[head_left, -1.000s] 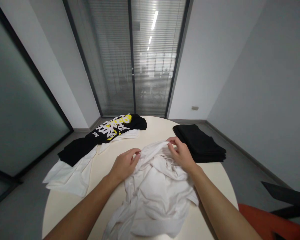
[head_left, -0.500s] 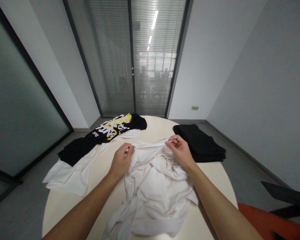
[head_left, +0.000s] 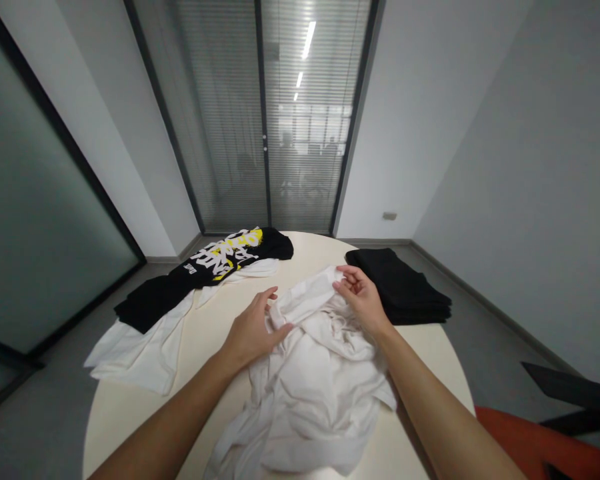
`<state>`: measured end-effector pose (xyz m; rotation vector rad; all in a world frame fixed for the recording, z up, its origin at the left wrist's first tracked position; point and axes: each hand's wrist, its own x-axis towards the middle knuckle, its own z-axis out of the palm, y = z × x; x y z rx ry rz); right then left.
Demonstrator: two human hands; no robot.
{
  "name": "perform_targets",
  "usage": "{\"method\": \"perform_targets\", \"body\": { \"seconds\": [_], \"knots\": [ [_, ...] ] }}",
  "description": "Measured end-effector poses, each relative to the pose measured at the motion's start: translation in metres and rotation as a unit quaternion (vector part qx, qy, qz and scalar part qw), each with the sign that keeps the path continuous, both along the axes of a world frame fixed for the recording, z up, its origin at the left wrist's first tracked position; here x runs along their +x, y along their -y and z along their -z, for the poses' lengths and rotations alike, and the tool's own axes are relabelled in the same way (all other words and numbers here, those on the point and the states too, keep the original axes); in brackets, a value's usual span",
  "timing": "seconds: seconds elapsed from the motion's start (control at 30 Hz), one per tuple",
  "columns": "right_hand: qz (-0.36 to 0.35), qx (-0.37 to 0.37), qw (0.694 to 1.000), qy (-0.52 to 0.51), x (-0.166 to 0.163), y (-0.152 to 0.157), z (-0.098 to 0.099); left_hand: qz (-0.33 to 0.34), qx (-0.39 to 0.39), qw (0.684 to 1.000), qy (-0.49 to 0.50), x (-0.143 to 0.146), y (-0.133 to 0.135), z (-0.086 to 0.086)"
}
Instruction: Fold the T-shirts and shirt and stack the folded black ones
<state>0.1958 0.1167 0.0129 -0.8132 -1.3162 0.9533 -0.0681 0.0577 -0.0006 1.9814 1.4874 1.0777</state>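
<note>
A crumpled white shirt [head_left: 320, 387] lies in front of me, its far edge lifted into a flat band between my hands. My right hand [head_left: 359, 293] pinches the right end of that band between thumb and fingers. At the left end, my left hand [head_left: 257, 327] is open, with the thumb resting over the cloth and the fingers apart on its far side. Folds hide how the rest of the shirt lies.
The round cream table [head_left: 220, 353] carries a black printed garment [head_left: 215, 263] lying over white cloth [head_left: 145, 360] on the left. Folded black clothes [head_left: 397, 287] are stacked at the right. A red chair [head_left: 530, 443] stands beyond the table's right edge.
My left hand has loosened its pinch and spread its thumb over the cloth. The band's left end has come down toward me, so the band now slants. My right hand stays nearly in place.
</note>
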Motion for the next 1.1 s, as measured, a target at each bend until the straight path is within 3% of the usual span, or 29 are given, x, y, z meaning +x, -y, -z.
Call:
{"method": "perform_targets", "body": {
  "seconds": [0.1, 0.23, 0.4, 0.57, 0.8, 0.97, 1.1],
  "knots": [
    [-0.005, -0.001, 1.0, 0.007, -0.001, 0.001, -0.001, -0.051, 0.035, 0.996, -0.066, 0.005, 0.001, 0.004],
    [0.001, -0.007, 1.0, 0.023, 0.0, 0.001, -0.001, -0.097, 0.034, 0.993, -0.055, -0.005, -0.007, 0.002],
    [0.006, -0.019, 0.999, 0.027, 0.002, -0.004, 0.004, -0.104, -0.018, 0.991, 0.082, -0.023, -0.023, 0.0],
    [0.027, -0.03, 0.998, 0.052, 0.005, -0.006, 0.007, -0.077, -0.076, 0.961, 0.253, -0.027, -0.032, 0.0],
    [0.08, -0.044, 0.995, 0.038, 0.009, -0.008, 0.006, -0.106, 0.047, 0.989, 0.091, -0.034, -0.029, 0.0],
    [0.125, -0.039, 0.991, 0.03, 0.015, -0.01, 0.005, -0.116, 0.065, 0.987, 0.087, -0.034, -0.026, -0.008],
    [0.169, -0.033, 0.985, 0.033, 0.019, -0.011, 0.005, -0.052, 0.043, 0.995, 0.076, -0.033, -0.023, -0.015]
  ]
}}
